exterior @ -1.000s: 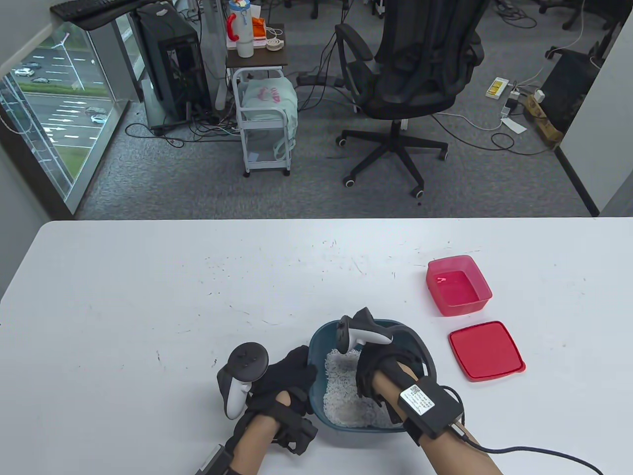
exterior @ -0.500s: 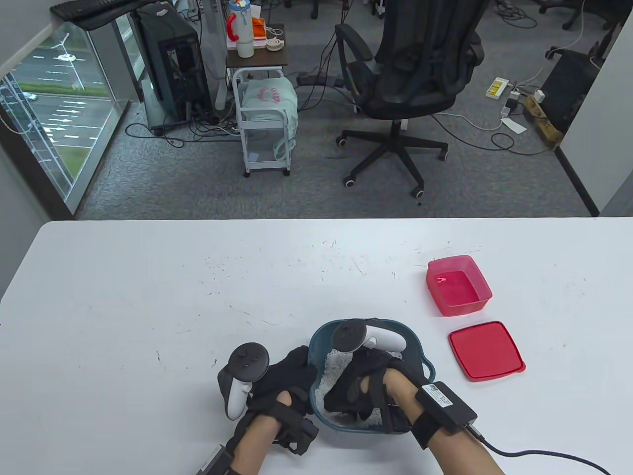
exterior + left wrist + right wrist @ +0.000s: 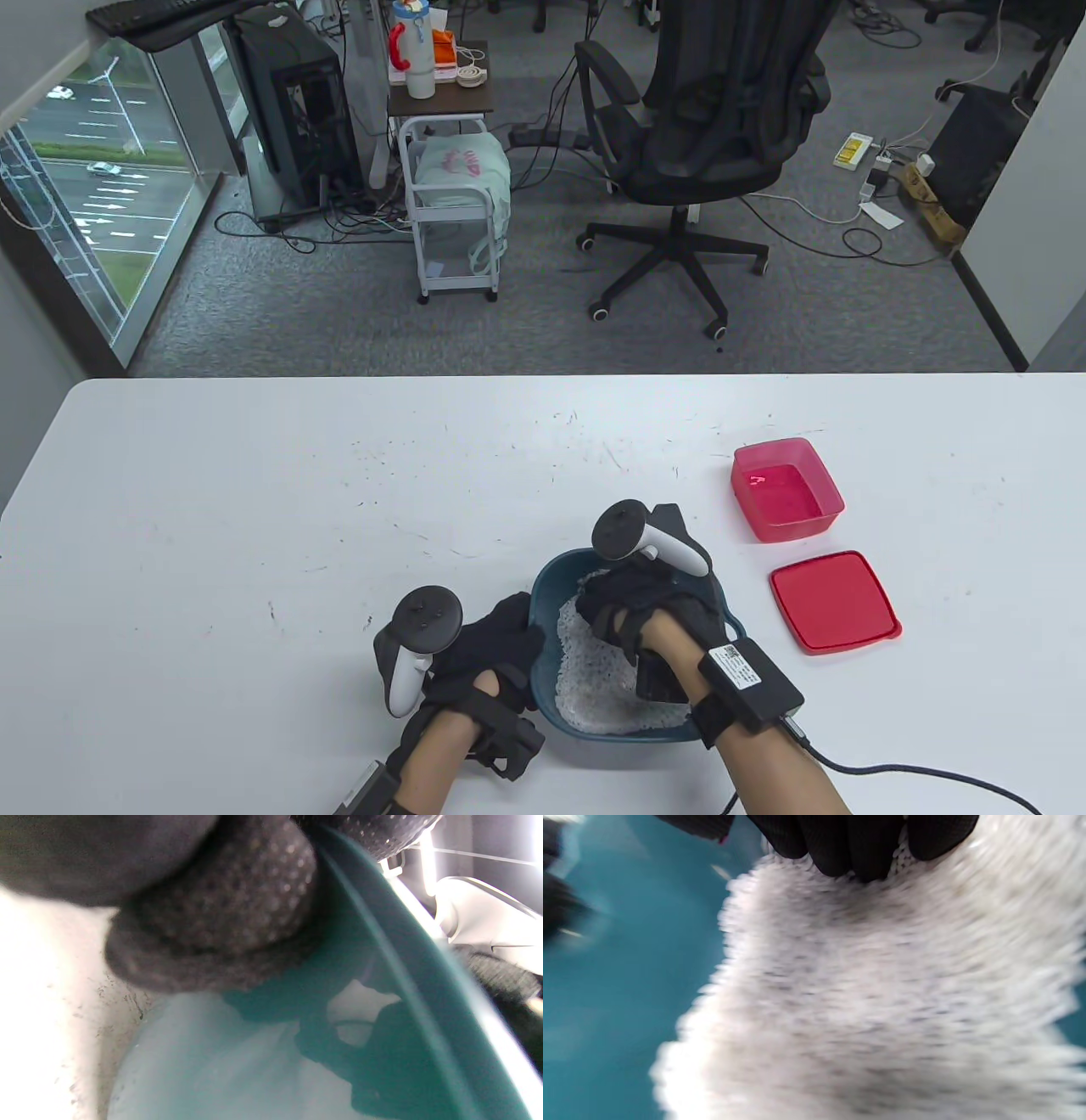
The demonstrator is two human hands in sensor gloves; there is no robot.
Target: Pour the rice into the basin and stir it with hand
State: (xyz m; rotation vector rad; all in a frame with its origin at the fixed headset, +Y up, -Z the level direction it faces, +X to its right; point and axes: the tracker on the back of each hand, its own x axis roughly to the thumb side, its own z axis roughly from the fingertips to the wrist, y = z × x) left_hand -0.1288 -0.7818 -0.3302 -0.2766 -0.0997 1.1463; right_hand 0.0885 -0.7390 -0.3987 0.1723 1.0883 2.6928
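Observation:
A teal basin (image 3: 544, 599) stands near the table's front edge with white rice (image 3: 594, 688) heaped in it. My left hand (image 3: 501, 638) grips the basin's left rim; in the left wrist view its gloved fingers (image 3: 220, 899) press against the teal wall (image 3: 382, 976). My right hand (image 3: 629, 608) is inside the basin at its far side, knuckles up. Its fingertips (image 3: 848, 844) sit side by side, pushed into the rice (image 3: 882, 1005), with the basin's bare floor (image 3: 606, 984) to the left. They hold nothing.
A red box (image 3: 787, 491) without its lid stands on the table to the right of the basin, and the red lid (image 3: 834, 601) lies flat in front of it. A cable runs from my right wrist off the front edge. An office chair stands beyond the table.
My right hand swept through the rice from the basin's near left side up to its far side, shifting the heap. The left hand stayed on the rim.

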